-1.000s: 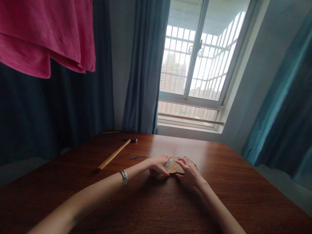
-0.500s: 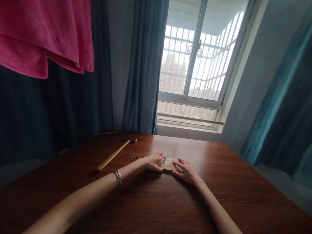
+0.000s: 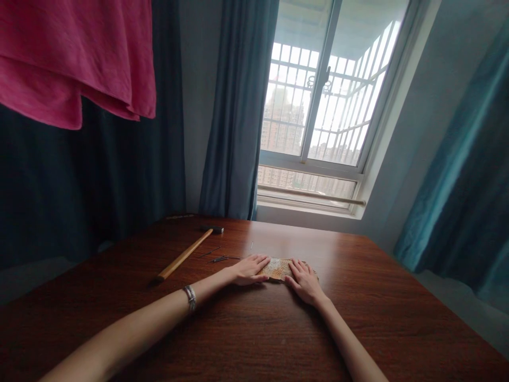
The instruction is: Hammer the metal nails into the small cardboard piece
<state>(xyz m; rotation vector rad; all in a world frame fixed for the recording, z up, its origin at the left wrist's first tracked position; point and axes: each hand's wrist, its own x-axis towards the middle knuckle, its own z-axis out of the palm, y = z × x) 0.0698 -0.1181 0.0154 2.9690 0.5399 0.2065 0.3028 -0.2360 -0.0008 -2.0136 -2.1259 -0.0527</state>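
Between my hands lies a small flat piece (image 3: pixel 278 269), tan and whitish with many dark specks and a rough dark near edge; its material is hard to make out. My left hand (image 3: pixel 250 269) rests flat over its left end, fingers stretched out and thumb along the near edge. On the right end lies my right hand (image 3: pixel 304 281), fingers spread and pointing away from me. Both hands cover the ends of the piece. A hammer (image 3: pixel 185 255) with a pale wooden handle and dark head lies to the left. Several thin dark nail-like pieces (image 3: pixel 219 259) lie between it and my left hand.
The brown wooden table (image 3: pixel 246 334) reaches back to the wall below a barred window (image 3: pixel 314 106). Another thin piece (image 3: pixel 252 245) lies beyond my left hand. Blue curtains (image 3: pixel 238 116) hang behind, and a pink cloth (image 3: pixel 111 58) hangs at upper left.
My left fingers have gone from curled at the piece's end to laid out flat. My right hand has shifted slightly, its fingers now straighter, and more of the piece's middle shows.
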